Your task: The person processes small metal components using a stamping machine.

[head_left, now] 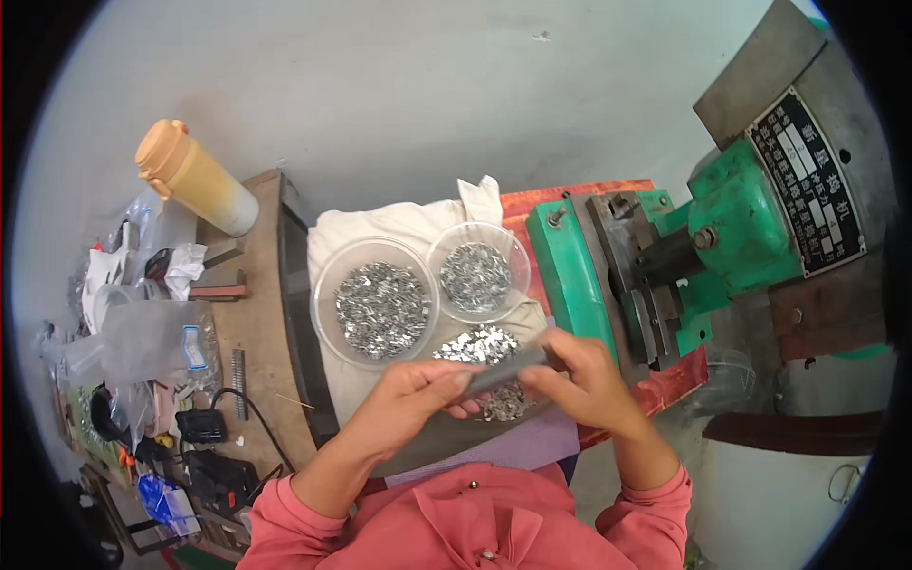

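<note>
A dark grey bar-shaped piece [505, 371] is held crosswise between my two hands, above the cloth. My left hand [416, 394] pinches its left end with thumb and fingers. Its right end is gripped by my right hand [586, 382]; the exact kind of piece cannot be made out. Below the bar lies a loose pile of small shiny metal pieces [475, 344], partly hidden by my hands. Just beyond stand a larger clear round tub [321, 299] and a smaller clear tub [520, 258], each holding many small metal parts.
A green press machine [572, 275] stands close on my right over a red cover. At the left, a wooden table [271, 380] carries a yellow-orange bottle [201, 180], a metal spring [238, 383], black cable and plastic bags. Beige cloth [380, 220] lies beneath the tubs.
</note>
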Demonstrator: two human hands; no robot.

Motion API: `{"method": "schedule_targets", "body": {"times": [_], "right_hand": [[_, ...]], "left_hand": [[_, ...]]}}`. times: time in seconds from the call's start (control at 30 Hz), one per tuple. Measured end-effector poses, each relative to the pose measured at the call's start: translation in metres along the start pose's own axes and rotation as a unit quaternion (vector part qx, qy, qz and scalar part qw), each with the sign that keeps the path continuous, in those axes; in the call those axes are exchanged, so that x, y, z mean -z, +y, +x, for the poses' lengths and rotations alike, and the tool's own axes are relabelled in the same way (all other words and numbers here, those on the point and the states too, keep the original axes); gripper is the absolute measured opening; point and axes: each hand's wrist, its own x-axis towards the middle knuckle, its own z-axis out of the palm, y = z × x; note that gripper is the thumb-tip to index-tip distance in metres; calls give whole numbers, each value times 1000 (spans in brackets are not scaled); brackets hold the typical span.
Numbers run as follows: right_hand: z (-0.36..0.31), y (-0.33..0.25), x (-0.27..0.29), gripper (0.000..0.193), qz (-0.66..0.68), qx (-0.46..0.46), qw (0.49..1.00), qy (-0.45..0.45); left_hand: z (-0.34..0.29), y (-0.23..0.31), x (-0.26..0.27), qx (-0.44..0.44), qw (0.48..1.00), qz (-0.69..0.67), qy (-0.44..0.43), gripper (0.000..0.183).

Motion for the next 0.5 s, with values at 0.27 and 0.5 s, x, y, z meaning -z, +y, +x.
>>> {"method": "schedule_targets", "body": {"times": [0.27,0.5], "right_hand": [[85,-5,-53,20,343,-138,929,-18],[100,-8,-59,22,282,-171,944,-27]], "left_hand": [[-24,17,33,-63,986,-42,151,37],[-24,8,51,-84,979,-79,171,39]]}}
